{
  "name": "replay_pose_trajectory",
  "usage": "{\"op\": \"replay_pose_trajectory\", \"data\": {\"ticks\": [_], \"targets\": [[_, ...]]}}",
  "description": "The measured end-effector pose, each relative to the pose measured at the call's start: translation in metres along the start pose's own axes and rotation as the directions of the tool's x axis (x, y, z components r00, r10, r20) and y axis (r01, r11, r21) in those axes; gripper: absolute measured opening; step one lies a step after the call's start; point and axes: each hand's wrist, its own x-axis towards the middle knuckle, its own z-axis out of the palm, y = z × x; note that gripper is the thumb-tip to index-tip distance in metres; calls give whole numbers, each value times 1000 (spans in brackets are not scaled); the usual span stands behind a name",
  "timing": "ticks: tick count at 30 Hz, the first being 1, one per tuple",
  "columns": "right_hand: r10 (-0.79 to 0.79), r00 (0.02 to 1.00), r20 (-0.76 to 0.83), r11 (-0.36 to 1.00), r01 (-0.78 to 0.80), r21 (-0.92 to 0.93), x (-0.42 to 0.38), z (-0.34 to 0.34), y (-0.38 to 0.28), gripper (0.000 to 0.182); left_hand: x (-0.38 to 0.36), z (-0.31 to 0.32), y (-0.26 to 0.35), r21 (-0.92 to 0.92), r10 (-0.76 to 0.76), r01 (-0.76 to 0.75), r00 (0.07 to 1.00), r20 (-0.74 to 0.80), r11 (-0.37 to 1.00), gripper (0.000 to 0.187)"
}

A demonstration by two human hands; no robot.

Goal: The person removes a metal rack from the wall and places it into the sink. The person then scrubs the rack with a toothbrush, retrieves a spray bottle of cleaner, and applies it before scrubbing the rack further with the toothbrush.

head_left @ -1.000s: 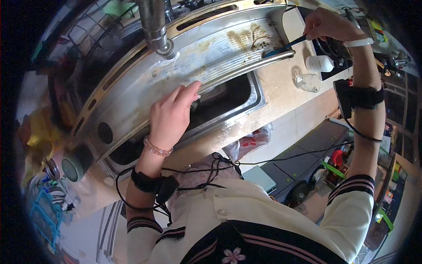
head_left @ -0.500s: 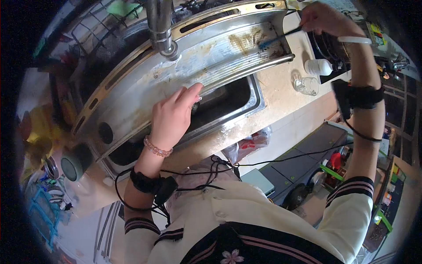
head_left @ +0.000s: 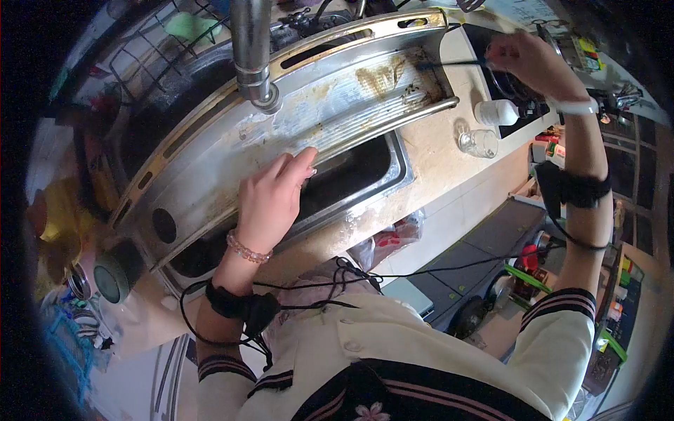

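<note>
A long curved metal tray (head_left: 309,119), ribbed and stained with brown grease, lies slanted across the sink (head_left: 400,168). My left hand (head_left: 270,200) is closed on the tray's front rail, near its middle. Beyond the tray's right end, my right hand (head_left: 530,63) pinches the thin dark handle of a brush (head_left: 460,63). The brush's head reaches inside the tray's right end, close to the brown stains; its bristles are hard to make out against the dirt.
A metal faucet (head_left: 253,56) hangs over the tray. Right of it on the counter stand a glass jar (head_left: 479,143) and a white bottle (head_left: 497,112). A green-grey cup (head_left: 112,276) is at the left end. Black cables (head_left: 421,274) cross before my body.
My right hand has come lower, and the brush handle is now nearly level instead of slanting. The brush head is nearer the tray's right end. My left hand stays on the rail.
</note>
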Motion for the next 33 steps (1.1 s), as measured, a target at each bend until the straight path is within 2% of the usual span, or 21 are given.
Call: {"op": "replay_pose_trajectory", "data": {"ticks": [1,2,3,6,7,9,13,15,16,19,20,23,24,28,31,32,33], "targets": [[28,999,42,999,-29,19,-4,-4,-8,14,0,0,-1,-7,-1,1,1000,-7,1000,31],[38,999,-5,998,-38,-49,-15,-8,-24,14,1,0,-2,-5,6,-6,1000,-21,1000,31],[120,993,2,984,-119,-129,-20,-9,-36,14,1,1,-2,-3,13,-14,999,-32,1000,31],[255,948,-192,954,-279,-111,-23,20,-47,14,-1,0,-1,32,16,-16,1000,-12,999,30],[280,941,-190,953,-296,-63,-26,27,-54,13,0,0,-2,50,17,-17,1000,0,999,30],[326,944,-51,945,-326,12,-30,19,-64,13,0,1,-3,25,20,-20,1000,-5,999,29],[391,913,-118,920,-385,69,-29,26,-60,13,0,2,-4,46,50,-49,999,-20,998,27],[301,938,-175,944,-319,-86,-31,44,-86,12,0,3,-4,52,43,-42,999,-23,998,25],[271,943,-195,953,-291,-84,-34,44,-96,11,0,3,-4,55,40,-39,999,-21,998,24],[327,919,-219,902,-373,-218,-31,42,-96,13,-1,5,-6,75,49,-47,999,-23,996,22],[270,925,-268,900,-341,-270,-28,43,-102,15,-2,6,-6,101,49,-47,999,-20,994,22],[285,923,-260,881,-359,-308,-29,46,-118,15,-1,4,-7,143,62,-60,998,-8,988,21],[338,902,-270,873,-407,-269,-33,45,-120,13,-1,5,-7,129,63,-61,998,-8,990,21],[485,867,-114,855,-498,-145,-46,27,-117,11,-1,2,-7,41,0,-2,998,56,999,30],[452,864,-222,875,-478,-76,-30,27,-111,10,0,3,-8,80,4,-9,998,65,997,29],[513,836,-197,845,-531,-55,-30,25,-116,11,0,4,-8,63,12,-16,998,63,998,29],[508,846,-162,849,-523,-71,-33,25,-114,11,1,4,-9,45,18,-21,998,64,999,30]]}}
